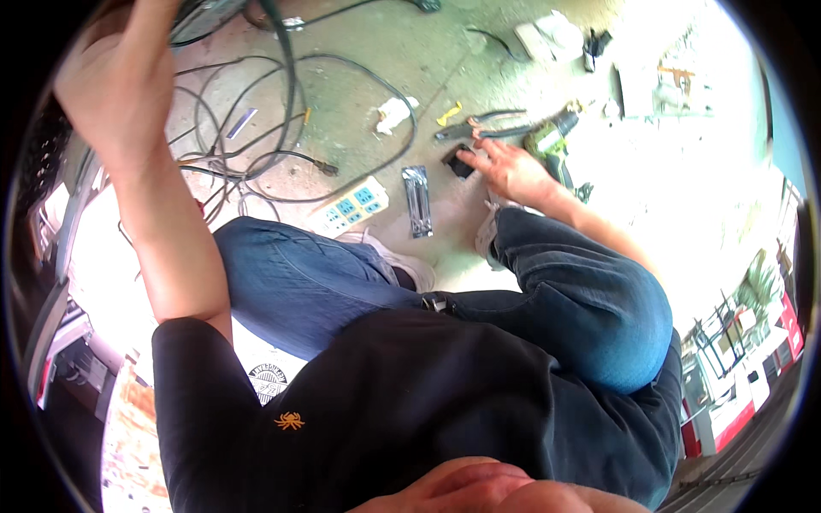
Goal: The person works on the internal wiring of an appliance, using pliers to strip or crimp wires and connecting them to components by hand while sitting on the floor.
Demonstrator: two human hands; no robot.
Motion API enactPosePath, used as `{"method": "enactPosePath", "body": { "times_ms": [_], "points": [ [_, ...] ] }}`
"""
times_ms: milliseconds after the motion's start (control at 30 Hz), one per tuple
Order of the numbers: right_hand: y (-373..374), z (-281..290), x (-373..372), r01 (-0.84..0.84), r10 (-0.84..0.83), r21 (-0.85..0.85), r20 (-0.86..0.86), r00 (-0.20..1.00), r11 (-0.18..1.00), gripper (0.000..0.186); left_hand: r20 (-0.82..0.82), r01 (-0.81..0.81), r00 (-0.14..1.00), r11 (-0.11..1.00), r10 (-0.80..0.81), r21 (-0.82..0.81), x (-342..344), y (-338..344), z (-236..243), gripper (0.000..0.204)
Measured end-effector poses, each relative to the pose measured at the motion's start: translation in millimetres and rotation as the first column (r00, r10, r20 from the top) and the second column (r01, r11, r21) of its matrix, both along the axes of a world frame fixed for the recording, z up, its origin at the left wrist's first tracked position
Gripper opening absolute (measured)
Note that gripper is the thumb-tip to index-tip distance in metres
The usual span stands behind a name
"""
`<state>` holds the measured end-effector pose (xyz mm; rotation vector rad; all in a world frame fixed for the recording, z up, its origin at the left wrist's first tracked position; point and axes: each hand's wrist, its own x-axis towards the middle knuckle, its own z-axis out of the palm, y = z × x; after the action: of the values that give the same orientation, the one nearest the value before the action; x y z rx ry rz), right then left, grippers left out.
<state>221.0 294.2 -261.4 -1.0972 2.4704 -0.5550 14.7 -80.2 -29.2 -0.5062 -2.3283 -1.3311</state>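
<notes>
My left hand [115,103] is raised at the upper left, beside dark equipment with black cables [286,94]. Its fingers are cut off or hidden, so its grip does not show. My right hand [513,173] reaches down to the floor with fingers apart. Its fingertips touch or hover over a small black square object [460,162]. Just beyond these fingers lie pliers [457,132] with dark handles. A green and black power drill [547,141] lies to the right of the hand. A clear packet of slim metal pieces [417,202] rests left of the black object.
A white power strip [355,205] with blue sockets sits near my left knee. Coiled cable with a plug [325,168] spreads over the floor at left. Crumpled white scrap [393,114], a yellow piece [448,112] and a whitish block [549,36] lie farther off.
</notes>
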Motion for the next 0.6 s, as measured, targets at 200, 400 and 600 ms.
{"method": "enactPosePath", "body": {
  "times_ms": [200,400,600],
  "points": [
    [-17,-36,5,-0.122,0.125,0.128,-0.013,0.992,0.984,0.062,0.131,0.01,0.991,0.978,-0.038,0.207,6,-5,8,0.018],
    [-17,0,0,0.151,-0.129,-0.061,0.274,0.953,0.987,0.064,0.204,-0.135,0.973,0.979,0.103,0.15,-7,-32,-4,0.029],
    [-4,-6,11,0.031,-0.071,0.139,0.294,0.953,0.99,0.071,0.13,-0.127,0.986,0.974,0.104,0.185,-12,-9,-2,0.023]
  ]
}}
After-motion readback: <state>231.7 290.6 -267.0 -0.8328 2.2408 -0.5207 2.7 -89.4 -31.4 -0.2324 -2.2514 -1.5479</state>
